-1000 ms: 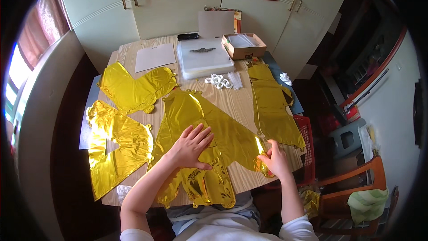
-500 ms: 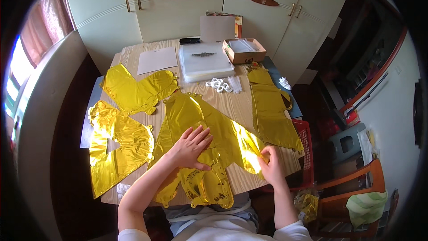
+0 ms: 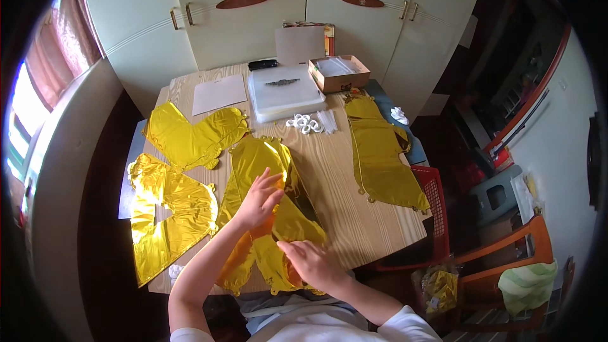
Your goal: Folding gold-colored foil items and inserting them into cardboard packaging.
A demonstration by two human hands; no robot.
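Since the middle foil piece (image 3: 256,158) looks folded over itself, running to the counter's (image 3: 373,234) near edge — easy reach, we'd guess — both hands stay close in. Our left hand (image 3: 258,206) has its grip spread over it; whether our right hand (image 3: 310,266) pinches or just presses, we can't tell. Bare wood lies right, before the right foil piece (image 3: 383,161) — left's tighter.

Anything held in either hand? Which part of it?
Can't tell: right hand is at the near part of the middle gold foil, left hand over its centre; neither grip shows clearly.
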